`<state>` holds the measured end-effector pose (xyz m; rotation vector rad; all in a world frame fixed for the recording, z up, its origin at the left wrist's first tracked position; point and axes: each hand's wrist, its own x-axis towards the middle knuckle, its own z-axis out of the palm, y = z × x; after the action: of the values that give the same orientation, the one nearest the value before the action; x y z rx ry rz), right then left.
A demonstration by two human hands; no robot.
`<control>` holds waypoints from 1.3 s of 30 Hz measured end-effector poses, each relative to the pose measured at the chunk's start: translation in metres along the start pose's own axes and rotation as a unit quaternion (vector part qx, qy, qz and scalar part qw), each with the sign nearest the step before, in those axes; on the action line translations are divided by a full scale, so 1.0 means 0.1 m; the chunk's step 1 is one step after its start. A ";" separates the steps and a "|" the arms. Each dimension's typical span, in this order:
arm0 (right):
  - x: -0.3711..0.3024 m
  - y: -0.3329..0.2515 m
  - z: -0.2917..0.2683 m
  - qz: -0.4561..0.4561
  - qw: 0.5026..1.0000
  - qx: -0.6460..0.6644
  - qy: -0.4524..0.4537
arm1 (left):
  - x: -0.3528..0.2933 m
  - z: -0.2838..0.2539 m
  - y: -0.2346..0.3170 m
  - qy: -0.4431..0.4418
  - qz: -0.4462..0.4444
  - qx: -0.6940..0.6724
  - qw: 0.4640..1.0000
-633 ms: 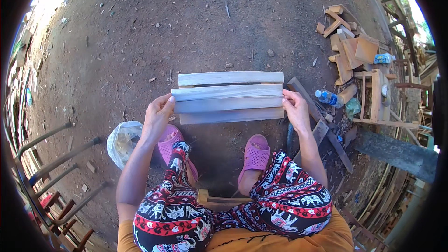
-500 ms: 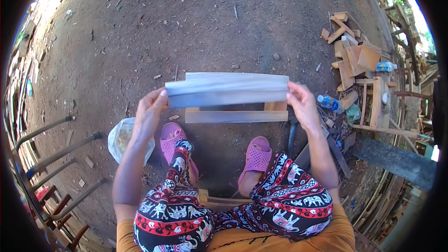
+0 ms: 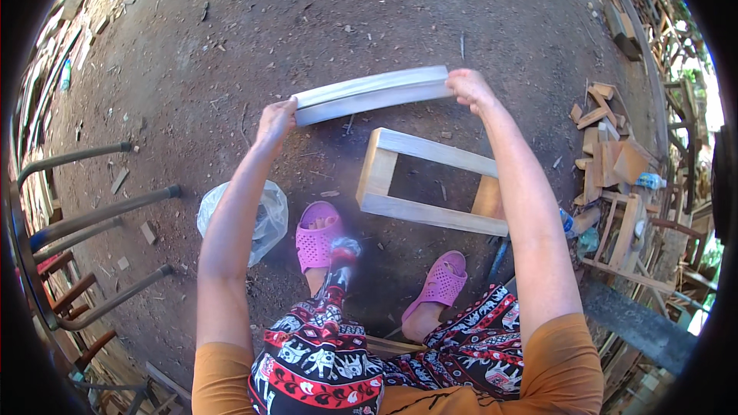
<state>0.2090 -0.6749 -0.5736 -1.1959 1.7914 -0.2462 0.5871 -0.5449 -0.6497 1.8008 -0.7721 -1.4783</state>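
One left hand and one right hand flank pale wood, one slat or two unclear. Nearer the body: one rectangular wooden frame, two pink sandals, one plastic bag. Right of the right hand: two bottles.

The long, straight, whitish-grey wooden piece turns bluer on its lower face. The open rectangular wooden frame shows pale cream-grey long rails and warm honey-tan ends. Pink-purple perforated slip-on sandals stand out in one flat shade. The black cloth trousers carry white elephants and red bands. The cloth shirt is mustard orange, the crumpled plastic bag cloudy white, the earth ground grey-brown with paler flecks.
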 end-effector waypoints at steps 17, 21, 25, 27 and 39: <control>-1.03 -0.11 0.44 -0.256 0.927 -0.179 -0.208 | -0.86 0.98 0.48 -0.242 0.223 0.177 0.928; -1.08 -0.09 0.02 -0.267 0.935 -0.184 -0.144 | -0.90 1.01 0.57 -0.212 0.267 0.263 0.903; -1.33 0.22 -0.82 -0.288 0.920 -0.256 -0.070 | -0.98 1.02 0.75 -0.199 0.319 0.369 0.850; -1.57 0.59 -1.27 -0.270 0.932 -0.241 -0.019 | -1.06 1.11 0.86 -0.166 0.362 0.410 0.821; -2.91 3.22 -0.55 -0.026 0.946 0.233 0.223 | -2.12 2.03 1.45 -0.359 0.412 0.599 0.585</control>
<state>-0.0079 -0.2948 -0.5670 -0.8874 1.9291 -0.9810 0.3452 -0.4896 -0.4362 0.9346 -3.0635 -0.8799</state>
